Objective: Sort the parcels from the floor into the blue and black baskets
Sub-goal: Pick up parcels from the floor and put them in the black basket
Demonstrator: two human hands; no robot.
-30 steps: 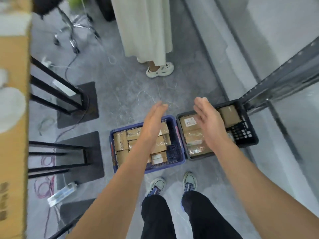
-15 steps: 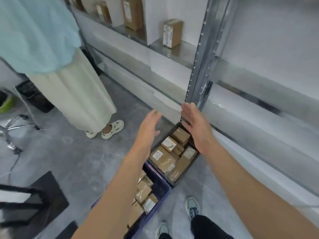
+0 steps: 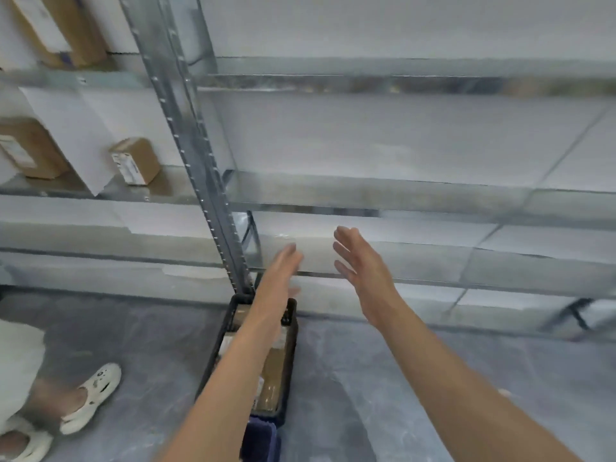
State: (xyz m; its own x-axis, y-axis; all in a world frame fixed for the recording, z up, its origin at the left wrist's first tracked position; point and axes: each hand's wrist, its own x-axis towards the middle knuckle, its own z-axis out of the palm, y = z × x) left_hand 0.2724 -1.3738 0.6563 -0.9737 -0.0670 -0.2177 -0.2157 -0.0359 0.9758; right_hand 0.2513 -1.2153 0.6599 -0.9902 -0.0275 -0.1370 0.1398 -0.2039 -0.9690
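Head camera: left hand (image 3: 283, 271) flat, fingers straight, holding nothing; raised above far end of black plastic mesh basket (image 3: 292, 345). Right hand (image 3: 363, 271) spread, fingers extended, holding nothing; palms face each other, apart. Black basket on grey floor (image 3: 350, 395) at foot of galvanised steel shelving upright (image 3: 200, 155). Brown cardboard parcels (image 3: 271, 371) inside, partly hidden by left forearm. Corner of blue plastic basket (image 3: 260, 438) just beside black basket's near end; contents not visible. Small labelled cardboard box (image 3: 135, 160) on left shelf. White perforated clog (image 3: 91, 395) lower left.

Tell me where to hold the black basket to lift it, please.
Grip the black basket by its two long side rims, coming from above. Its far end stands by the shelf post and its near end by the blue basket, so the ends are crowded.
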